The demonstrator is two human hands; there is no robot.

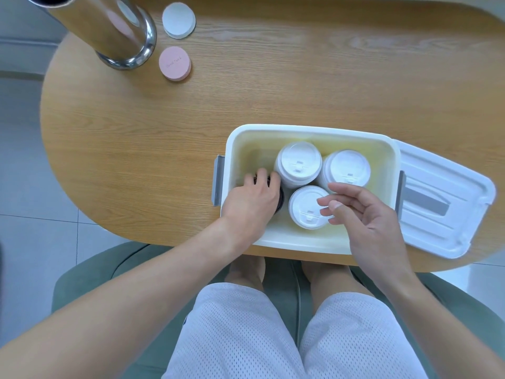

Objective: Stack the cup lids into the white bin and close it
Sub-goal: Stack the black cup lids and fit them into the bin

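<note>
White plastic bin (308, 131) sits open at the near edge of the wooden table (273, 77), long axis running left-right across the person's front, grey latches at both short ends. Its lid (448, 214) lies off to the right, just beside and touching the bin's right end, tilted a bit, inner side up as far as I can tell.

Inside: 3 stacks of white cup lids, standing upright w/ sip-tabs facing the camera — back-left stack (298, 163), back-right stack (347, 168), front stack (308, 207). All axes vertical.

Left hand (250, 199) is down in the bin's left part, fingers curled over a dark lid stack (281, 196), mostly hidden under the palm; looks like it's gripping it, setting it in the free left slot. Right hand (366, 214) hovers over the front stack, fingers loosely bent, half spread, holding nothing I can see.

Step, my read: placing the last stack, so the stacking part is nearly done. Next calls for letting go w/ the left hand, checking that no stack stands above the rim, then the right hand reaching for the lid, flipping it over the bin, lining it up w/ the long axis & snapping both latches.

Pink disc (175, 62), white disc (179, 19) & a metal cylinder (109, 28) sit far off at the back-left — prob not part of this.
</note>
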